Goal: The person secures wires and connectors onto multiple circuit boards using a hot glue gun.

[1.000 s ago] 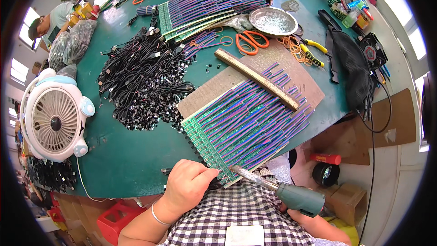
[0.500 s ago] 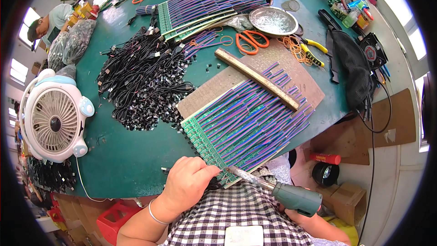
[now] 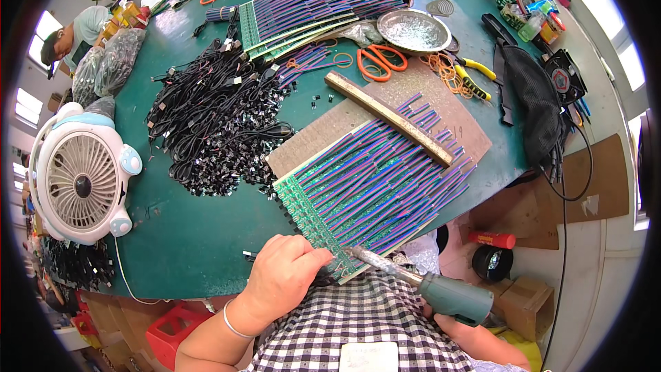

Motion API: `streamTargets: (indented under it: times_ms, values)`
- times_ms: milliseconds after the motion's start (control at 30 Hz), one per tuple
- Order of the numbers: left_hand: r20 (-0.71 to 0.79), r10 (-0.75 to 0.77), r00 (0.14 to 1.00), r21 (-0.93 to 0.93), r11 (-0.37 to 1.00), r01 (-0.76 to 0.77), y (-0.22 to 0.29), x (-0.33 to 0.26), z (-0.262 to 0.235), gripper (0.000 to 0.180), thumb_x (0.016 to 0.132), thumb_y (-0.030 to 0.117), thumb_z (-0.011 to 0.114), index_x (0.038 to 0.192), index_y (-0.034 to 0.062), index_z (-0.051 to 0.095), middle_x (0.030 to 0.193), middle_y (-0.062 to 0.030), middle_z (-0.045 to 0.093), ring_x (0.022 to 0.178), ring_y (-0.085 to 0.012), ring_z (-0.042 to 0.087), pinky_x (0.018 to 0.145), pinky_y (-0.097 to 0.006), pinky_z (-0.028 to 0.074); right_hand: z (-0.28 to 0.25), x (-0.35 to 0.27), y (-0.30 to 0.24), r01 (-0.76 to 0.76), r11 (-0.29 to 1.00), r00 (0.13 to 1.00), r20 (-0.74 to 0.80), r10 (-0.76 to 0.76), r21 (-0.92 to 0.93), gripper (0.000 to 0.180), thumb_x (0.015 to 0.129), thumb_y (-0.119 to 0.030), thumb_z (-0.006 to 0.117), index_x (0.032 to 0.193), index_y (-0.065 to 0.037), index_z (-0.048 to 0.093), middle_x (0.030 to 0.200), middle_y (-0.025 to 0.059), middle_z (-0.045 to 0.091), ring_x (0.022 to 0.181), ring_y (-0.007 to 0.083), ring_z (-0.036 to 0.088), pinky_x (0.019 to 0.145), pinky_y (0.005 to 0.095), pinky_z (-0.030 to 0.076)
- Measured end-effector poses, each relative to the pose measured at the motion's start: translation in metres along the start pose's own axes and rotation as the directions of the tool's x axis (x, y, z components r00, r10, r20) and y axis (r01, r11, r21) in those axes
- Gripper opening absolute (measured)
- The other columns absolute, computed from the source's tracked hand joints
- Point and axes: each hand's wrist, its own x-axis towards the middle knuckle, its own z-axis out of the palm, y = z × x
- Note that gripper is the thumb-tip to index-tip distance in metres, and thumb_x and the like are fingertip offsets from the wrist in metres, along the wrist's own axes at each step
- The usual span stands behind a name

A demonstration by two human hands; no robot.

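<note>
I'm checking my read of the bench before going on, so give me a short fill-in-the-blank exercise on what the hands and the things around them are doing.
1. The right hand holds a soldering iron with a ____ handle.
2. The left hand rests at the near end of the strip of ____ circuit boards.
3. A brass-coloured bar lies across the ____ wires.
4. The white ____ stands at the table's left edge.

Missing words: green; green; purple; fan
</note>
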Motion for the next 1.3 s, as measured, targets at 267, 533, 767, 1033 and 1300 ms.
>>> streamTargets:
  times_ms: [267,533,767,1033,1300]
  values:
    - [0.003,-0.004,1.000,0.034,0.999,0.004,0.001,0.000,0.000,0.011,0.075,0.007,0.066,0.086,0.0089,0.067,0.070,-0.0030,0.053,0.064,-0.0216,0.055,0.059,-0.034,0.042,0.001,-0.011,0.018,0.096,0.994,0.994,-0.042,-0.098,-0.053,0.028,0.075,-0.005,0.069,0.103,-0.004,0.067,0.098,0.0092,0.067,0.087,0.0264,0.064,0.082,0.0367,0.048]
    - [-0.064,-0.041,0.997,0.019,0.999,0.043,0.006,-0.001,0.006,0.016,0.068,0.005,0.074,0.080,0.0102,0.065,0.072,-0.0025,0.055,0.065,-0.0220,0.055,0.059,-0.035,0.039,-0.001,-0.016,0.011,-0.162,0.960,0.985,-0.021,0.171,0.228,0.027,0.075,-0.004,0.069,0.102,-0.004,0.067,0.095,0.0090,0.068,0.085,0.0243,0.065,0.079,0.0346,0.050]
    - [-0.055,-0.022,0.998,0.035,0.999,0.024,0.006,-0.002,0.006,0.017,0.067,0.004,0.074,0.081,0.0101,0.065,0.075,-0.0018,0.057,0.068,-0.0213,0.056,0.062,-0.035,0.039,-0.006,-0.015,0.009,-0.136,0.983,0.991,0.030,0.133,0.127,0.028,0.073,-0.005,0.071,0.101,-0.003,0.068,0.092,0.0096,0.069,0.085,0.0241,0.067,0.077,0.0345,0.051]
    - [-0.068,-0.003,0.998,0.054,0.999,0.007,0.006,-0.001,0.007,0.017,0.067,0.005,0.074,0.080,0.0110,0.065,0.075,-0.0010,0.057,0.069,-0.0206,0.056,0.066,-0.035,0.039,-0.005,-0.007,-0.003,-0.204,0.953,0.979,0.037,0.201,0.226,0.029,0.072,-0.005,0.072,0.100,-0.003,0.068,0.092,0.0102,0.069,0.081,0.0232,0.067,0.074,0.0312,0.053]
    - [-0.072,0.005,0.997,0.061,0.998,-0.001,0.005,-0.001,0.007,0.018,0.065,0.004,0.073,0.079,0.0120,0.065,0.075,-0.0002,0.057,0.068,-0.0197,0.056,0.067,-0.034,0.038,-0.002,-0.007,-0.005,-0.185,0.969,0.983,0.040,0.181,0.165,0.029,0.071,-0.005,0.072,0.100,-0.003,0.068,0.095,0.0096,0.069,0.084,0.0229,0.068,0.078,0.0302,0.053]
